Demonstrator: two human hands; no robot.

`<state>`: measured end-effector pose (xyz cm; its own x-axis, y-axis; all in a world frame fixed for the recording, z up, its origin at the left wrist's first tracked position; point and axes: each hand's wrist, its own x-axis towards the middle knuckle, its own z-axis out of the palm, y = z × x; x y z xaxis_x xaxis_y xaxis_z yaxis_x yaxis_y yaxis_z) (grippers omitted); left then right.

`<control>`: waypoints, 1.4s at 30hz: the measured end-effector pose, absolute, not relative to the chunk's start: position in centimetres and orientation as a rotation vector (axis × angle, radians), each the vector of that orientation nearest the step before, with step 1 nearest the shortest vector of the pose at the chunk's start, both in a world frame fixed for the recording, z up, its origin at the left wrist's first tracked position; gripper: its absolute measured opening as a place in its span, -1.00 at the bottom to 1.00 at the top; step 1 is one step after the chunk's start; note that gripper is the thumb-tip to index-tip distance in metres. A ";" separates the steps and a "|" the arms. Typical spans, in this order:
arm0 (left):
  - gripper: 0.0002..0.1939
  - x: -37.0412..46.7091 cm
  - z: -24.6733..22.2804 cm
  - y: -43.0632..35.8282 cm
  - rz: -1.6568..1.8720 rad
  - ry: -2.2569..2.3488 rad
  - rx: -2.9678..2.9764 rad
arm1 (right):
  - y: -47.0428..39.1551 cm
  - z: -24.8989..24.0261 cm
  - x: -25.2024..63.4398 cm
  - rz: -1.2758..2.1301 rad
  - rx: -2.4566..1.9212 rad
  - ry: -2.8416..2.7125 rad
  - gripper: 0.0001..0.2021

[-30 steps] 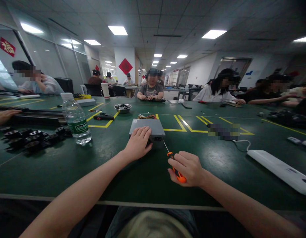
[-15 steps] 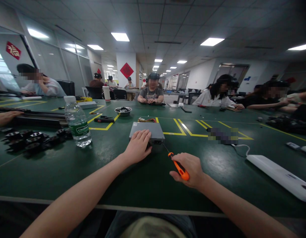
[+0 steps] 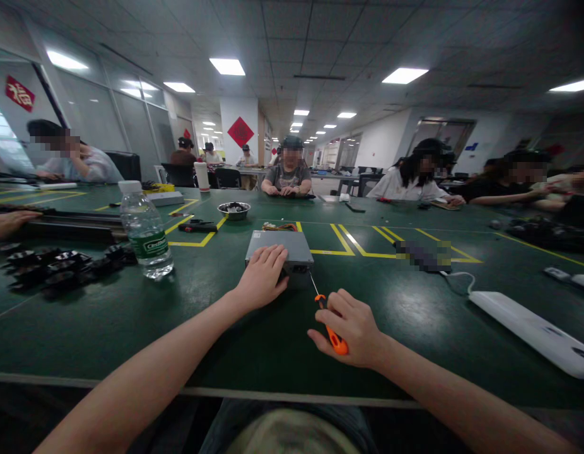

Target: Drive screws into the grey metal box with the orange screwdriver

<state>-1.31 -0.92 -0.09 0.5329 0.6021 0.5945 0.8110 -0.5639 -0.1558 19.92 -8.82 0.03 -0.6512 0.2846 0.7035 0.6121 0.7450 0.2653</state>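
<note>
A grey metal computer power supply (image 3: pixel 296 246) lies on the green table in front of me, its socket side toward me and coloured wires behind it. My left hand (image 3: pixel 263 274) holds it at the front left, fingers over the top and thumb down by the front face. In my right hand (image 3: pixel 349 328) is a screwdriver (image 3: pixel 338 342) with an orange and black handle. Its thin shaft slants up to the unit's front right corner; whether the tip sits in a screw is too small to tell.
Left of me stand a water bottle (image 3: pixel 147 236) and several black parts (image 3: pixel 65 268). Farther back are a metal bowl (image 3: pixel 234 211) and a black-and-red tool (image 3: pixel 197 226). A white power bank-like device (image 3: pixel 523 328) with a cable lies right. Other people sit around the table.
My right hand and the screwdriver have shifted slightly left, and the handle stands more in line with the unit's corner. My left hand keeps its place on the power supply.
</note>
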 end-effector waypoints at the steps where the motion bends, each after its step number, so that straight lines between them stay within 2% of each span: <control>1: -0.49 -1.3 -0.1 -0.9 -0.687 -1.153 -2.360 | -8.8 0.0 20.1 -0.644 -0.682 -2.253 -0.81; 5: -0.49 -1.3 -0.1 -1.0 -0.688 -1.143 -2.359 | -8.6 0.0 20.9 -0.522 -0.716 -2.189 -0.79; 10: -0.49 -1.3 -0.1 -1.0 -0.679 -1.140 -2.355 | -8.7 -0.2 20.9 -0.529 -0.665 -2.260 -0.92; 17: -0.49 -1.3 -0.1 -0.9 -0.690 -1.140 -2.352 | -8.7 0.2 20.2 -0.577 -0.650 -2.272 -0.83; 22: -0.49 -1.3 -0.1 -0.9 -0.682 -1.145 -2.357 | -8.4 0.2 20.8 -0.475 -0.659 -2.124 -0.90; 27: -0.49 -1.3 -0.1 -0.9 -0.702 -1.144 -2.357 | -8.5 0.3 20.6 -0.533 -0.658 -2.167 -0.96; 34: -0.48 -1.3 -0.2 -0.8 -0.709 -1.137 -2.345 | -8.6 0.4 20.6 -0.685 -0.650 -2.221 -0.73; 42: -0.49 -1.4 -0.2 -0.8 -0.696 -1.141 -2.356 | -9.2 0.3 20.5 -0.551 -0.697 -2.299 -0.89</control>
<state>-1.36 -0.79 -0.21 0.5356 0.5911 0.6031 0.8066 -0.5695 -0.1581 20.46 -9.21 0.26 -0.6372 0.3294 0.6967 0.6093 0.7689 0.1938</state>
